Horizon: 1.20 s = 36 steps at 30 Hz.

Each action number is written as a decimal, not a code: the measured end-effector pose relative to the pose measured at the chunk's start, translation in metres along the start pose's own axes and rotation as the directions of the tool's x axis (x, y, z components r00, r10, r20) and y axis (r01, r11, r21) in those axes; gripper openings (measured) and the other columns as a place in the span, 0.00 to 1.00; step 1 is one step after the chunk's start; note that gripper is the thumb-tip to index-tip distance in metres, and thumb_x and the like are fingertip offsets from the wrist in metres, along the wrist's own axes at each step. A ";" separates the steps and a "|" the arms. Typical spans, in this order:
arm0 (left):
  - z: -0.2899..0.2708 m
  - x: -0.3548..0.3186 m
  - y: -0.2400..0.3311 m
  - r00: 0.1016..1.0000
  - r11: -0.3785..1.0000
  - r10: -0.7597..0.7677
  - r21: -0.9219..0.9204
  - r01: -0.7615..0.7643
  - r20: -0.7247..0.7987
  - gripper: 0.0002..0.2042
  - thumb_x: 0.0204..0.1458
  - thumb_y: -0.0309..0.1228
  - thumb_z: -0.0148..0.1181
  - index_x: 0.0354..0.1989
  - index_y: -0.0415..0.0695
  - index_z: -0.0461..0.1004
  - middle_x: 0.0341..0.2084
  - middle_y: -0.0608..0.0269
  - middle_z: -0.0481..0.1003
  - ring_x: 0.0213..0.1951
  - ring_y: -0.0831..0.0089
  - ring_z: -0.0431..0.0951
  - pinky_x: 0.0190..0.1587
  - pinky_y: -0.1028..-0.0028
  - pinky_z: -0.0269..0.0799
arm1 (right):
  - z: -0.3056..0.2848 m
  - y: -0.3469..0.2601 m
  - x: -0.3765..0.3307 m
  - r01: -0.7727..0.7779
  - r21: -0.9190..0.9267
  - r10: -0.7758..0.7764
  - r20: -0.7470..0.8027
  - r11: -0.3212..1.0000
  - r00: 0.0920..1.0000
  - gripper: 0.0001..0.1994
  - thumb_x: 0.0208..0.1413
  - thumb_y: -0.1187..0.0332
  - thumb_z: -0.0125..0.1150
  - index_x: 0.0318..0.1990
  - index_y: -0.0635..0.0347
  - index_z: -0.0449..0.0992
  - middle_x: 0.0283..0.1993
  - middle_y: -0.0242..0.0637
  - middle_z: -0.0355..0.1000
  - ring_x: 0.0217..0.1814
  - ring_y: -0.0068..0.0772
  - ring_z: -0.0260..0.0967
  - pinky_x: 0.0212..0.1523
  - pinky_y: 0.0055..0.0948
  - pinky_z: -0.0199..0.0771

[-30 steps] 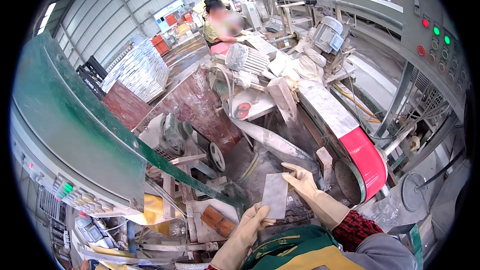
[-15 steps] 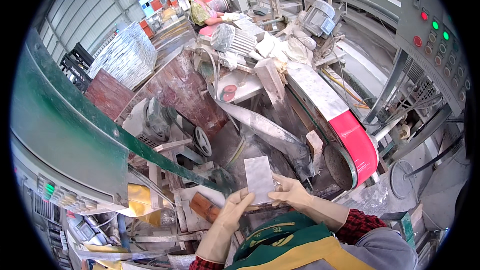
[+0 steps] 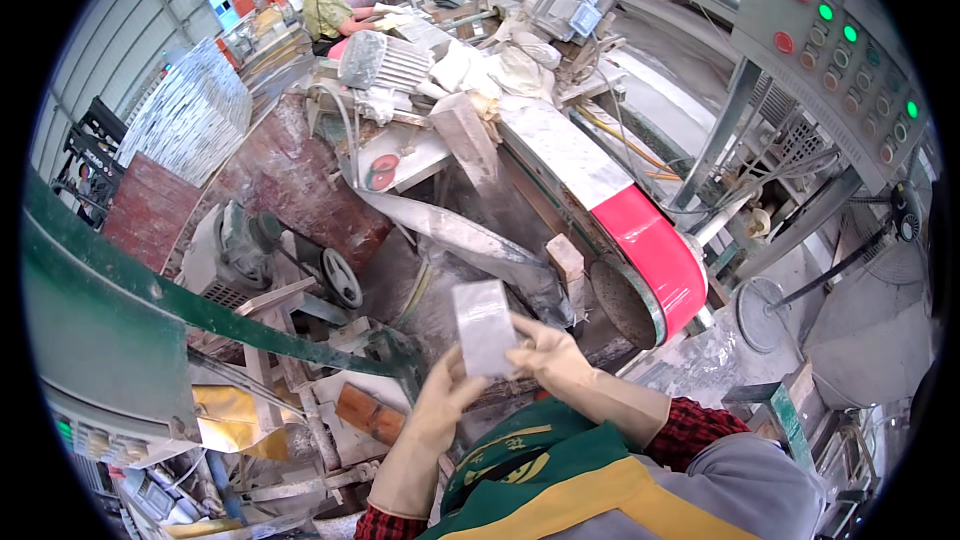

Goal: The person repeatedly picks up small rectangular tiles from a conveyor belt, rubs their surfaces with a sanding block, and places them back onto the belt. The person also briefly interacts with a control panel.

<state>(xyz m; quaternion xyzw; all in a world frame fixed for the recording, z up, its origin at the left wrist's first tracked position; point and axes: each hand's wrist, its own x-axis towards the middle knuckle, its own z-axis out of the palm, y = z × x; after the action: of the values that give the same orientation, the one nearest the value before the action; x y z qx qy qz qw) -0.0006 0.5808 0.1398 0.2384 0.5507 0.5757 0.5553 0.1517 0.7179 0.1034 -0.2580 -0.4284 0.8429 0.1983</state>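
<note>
Box (image 3: 835,50) of grey metal at upper right, with red and green lamps (image 3: 825,13) lit on its face among round buttons (image 3: 831,81); inside hidden. At far left, green housing (image 3: 100,300), closed toward the camera, with row of buttons (image 3: 110,447) low on its front; inside hidden too. Far back on the left, small orange bin (image 3: 243,4), contents too small to tell.

Low in the middle, plain grey tile (image 3: 484,328), oblong, slightly tilted, held up in front of green apron (image 3: 520,450). Left hand (image 3: 437,400), in cream glove, clamped by thumb and fingers on lower left edge of tile. Right hand (image 3: 548,352), gloved alike, pinching lower right edge, thumb and forefinger close to surface. Upper half of tile sticking out beyond both grips, top edge pointing away from body.

Just beyond tile, loose pale belt (image 3: 455,230); to its right, upright wooden block (image 3: 568,265) beside rounded red cover (image 3: 655,260). Left of left hand, brown block (image 3: 370,413) lying on pale board (image 3: 347,442). Far back, another person (image 3: 328,15) bent over work, forearms reaching forward.
</note>
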 end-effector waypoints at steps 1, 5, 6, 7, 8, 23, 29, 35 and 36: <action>0.002 -0.006 -0.004 0.998 0.996 -0.028 0.085 0.023 0.054 0.35 0.53 0.29 0.64 0.68 0.38 0.53 0.57 0.51 0.68 0.58 0.66 0.69 0.62 0.68 0.62 | 0.000 -0.010 0.006 0.050 -0.016 -0.051 -0.139 0.999 0.989 0.31 0.53 0.76 0.60 0.67 0.57 0.63 0.35 0.32 0.77 0.30 0.18 0.72 0.32 0.19 0.75; -0.022 -0.025 -0.032 0.996 0.993 -0.068 0.094 0.072 -0.050 0.36 0.54 0.27 0.61 0.70 0.38 0.50 0.60 0.47 0.65 0.58 0.64 0.69 0.62 0.67 0.62 | -0.081 -0.009 0.058 0.302 -0.259 -0.393 -0.465 0.917 0.793 0.27 0.49 0.74 0.60 0.61 0.53 0.70 0.29 0.31 0.76 0.25 0.17 0.70 0.24 0.19 0.69; -0.036 -0.033 -0.041 0.988 0.995 -0.066 0.061 0.075 -0.137 0.36 0.55 0.28 0.60 0.70 0.38 0.49 0.60 0.47 0.64 0.58 0.63 0.69 0.62 0.67 0.63 | -0.095 -0.027 0.063 0.169 -0.463 -0.417 -0.507 0.870 0.755 0.28 0.50 0.75 0.58 0.63 0.61 0.66 0.29 0.29 0.75 0.25 0.16 0.65 0.22 0.20 0.62; -0.051 -0.045 -0.048 0.965 0.994 -0.050 0.080 0.072 -0.256 0.34 0.56 0.27 0.59 0.69 0.37 0.50 0.59 0.48 0.65 0.56 0.65 0.70 0.60 0.69 0.64 | -0.107 -0.032 0.069 0.290 -0.316 -0.425 -0.564 0.903 0.708 0.30 0.48 0.74 0.60 0.63 0.62 0.66 0.26 0.28 0.73 0.24 0.18 0.65 0.23 0.22 0.65; -0.065 -0.058 -0.053 0.926 0.993 -0.029 0.098 0.071 -0.375 0.33 0.57 0.26 0.57 0.69 0.37 0.50 0.58 0.50 0.67 0.54 0.67 0.71 0.58 0.71 0.66 | -0.127 -0.040 0.080 0.118 -0.561 -0.502 -0.604 0.820 0.619 0.30 0.48 0.73 0.60 0.63 0.64 0.65 0.27 0.29 0.73 0.24 0.20 0.66 0.25 0.22 0.68; -0.140 -0.223 -0.115 0.424 0.897 -0.169 -0.316 -0.308 -0.890 0.24 0.55 0.29 0.61 0.60 0.38 0.63 0.51 0.56 0.72 0.51 0.72 0.73 0.48 0.75 0.71 | -0.244 -0.032 0.170 0.336 -0.196 -0.343 -0.816 0.921 0.465 0.35 0.46 0.76 0.60 0.64 0.70 0.57 0.26 0.36 0.72 0.25 0.28 0.73 0.26 0.27 0.74; -0.149 -0.213 -0.129 0.424 0.915 -0.154 -0.290 -0.279 -0.893 0.25 0.54 0.29 0.61 0.61 0.38 0.63 0.52 0.56 0.72 0.52 0.72 0.72 0.49 0.74 0.71 | -0.339 -0.038 0.181 -0.418 -0.596 -0.278 -0.745 0.686 0.606 0.13 0.48 0.67 0.63 0.39 0.66 0.73 0.28 0.44 0.76 0.25 0.36 0.77 0.24 0.35 0.81; -0.215 -0.236 -0.151 0.037 0.980 0.200 0.200 0.001 -0.979 0.26 0.54 0.29 0.62 0.61 0.38 0.62 0.52 0.55 0.71 0.53 0.71 0.72 0.50 0.74 0.70 | -0.424 -0.023 0.156 0.434 0.437 -0.576 0.274 0.788 0.770 0.19 0.63 0.62 0.43 0.58 0.57 0.69 0.62 0.50 0.61 0.60 0.51 0.63 0.59 0.50 0.64; -0.230 -0.239 -0.155 -0.051 0.941 0.306 0.293 0.169 -0.951 0.26 0.54 0.29 0.62 0.61 0.38 0.62 0.53 0.55 0.71 0.53 0.71 0.72 0.51 0.73 0.70 | -0.426 -0.009 0.166 0.463 0.221 -0.304 -0.508 0.859 0.806 0.19 0.62 0.66 0.44 0.59 0.59 0.68 0.60 0.51 0.63 0.60 0.53 0.64 0.60 0.49 0.66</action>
<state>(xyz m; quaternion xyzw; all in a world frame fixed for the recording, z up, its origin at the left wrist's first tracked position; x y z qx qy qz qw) -0.0815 0.2460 0.0168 -0.1377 0.8523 0.4956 -0.0953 0.2793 1.0786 -0.1462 -0.3175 -0.2644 0.7597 0.5022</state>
